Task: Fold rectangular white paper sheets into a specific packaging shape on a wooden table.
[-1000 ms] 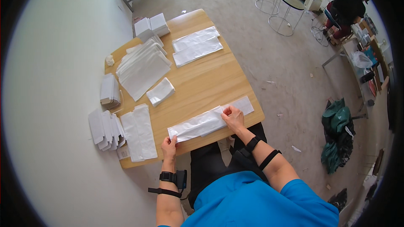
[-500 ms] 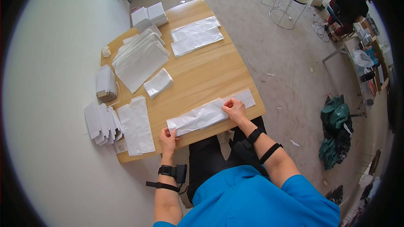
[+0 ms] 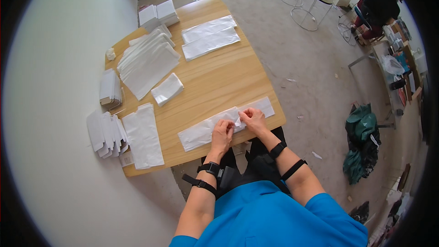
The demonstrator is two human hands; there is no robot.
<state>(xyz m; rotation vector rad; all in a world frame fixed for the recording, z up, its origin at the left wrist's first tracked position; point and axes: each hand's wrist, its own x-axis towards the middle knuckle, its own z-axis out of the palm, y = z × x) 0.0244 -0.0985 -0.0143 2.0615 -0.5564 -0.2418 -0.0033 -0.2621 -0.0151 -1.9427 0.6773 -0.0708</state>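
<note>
A long white paper bag (image 3: 197, 133) lies flat along the near edge of the wooden table (image 3: 219, 75). My left hand (image 3: 222, 132) and my right hand (image 3: 252, 119) sit side by side on its middle, fingers pinching the paper. The bag's left end and right end (image 3: 264, 106) stick out past my hands.
More white bags lie around: a flat pair (image 3: 209, 36) at the far side, a fanned stack (image 3: 147, 61), a small folded one (image 3: 167, 88), one (image 3: 143, 135) at the left corner, folded piles (image 3: 105, 130) overhanging the left edge. Boxes (image 3: 158, 13) stand at the far corner. Round stools (image 3: 315, 2) stand beyond.
My left hand has slid right from the bag's left end to its middle, beside my right hand. My view has shifted a little.
</note>
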